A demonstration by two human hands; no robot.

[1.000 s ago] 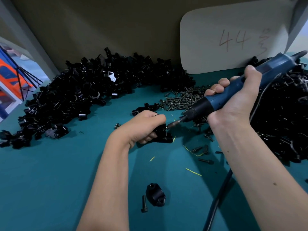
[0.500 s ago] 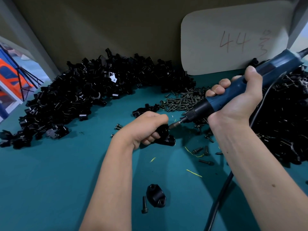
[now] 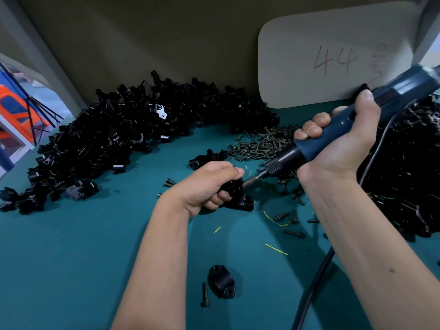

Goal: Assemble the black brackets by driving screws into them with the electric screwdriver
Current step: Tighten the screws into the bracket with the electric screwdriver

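My left hand [image 3: 207,186] grips a black bracket [image 3: 240,198] that rests on the green table [image 3: 71,258] at mid-frame; my fingers hide most of it. My right hand [image 3: 338,148] holds the blue electric screwdriver [image 3: 333,132], slanted down to the left. Its bit [image 3: 252,180] touches the top of the held bracket. A loose bracket cap [image 3: 221,285] lies near the front edge with one screw [image 3: 205,295] beside it. A heap of screws [image 3: 262,148] lies behind my hands.
A big pile of black brackets [image 3: 114,139] curves along the back left. Another pile [image 3: 409,167] fills the right side. The screwdriver's black cable [image 3: 312,289] runs down to the front edge. Loose screws [image 3: 289,217] lie under my right wrist. A white card [image 3: 333,55] leans on the wall.
The bracket in my left hand and the screwdriver bit have stayed together, shifting slightly right and up. The tool's rear end has risen a little.
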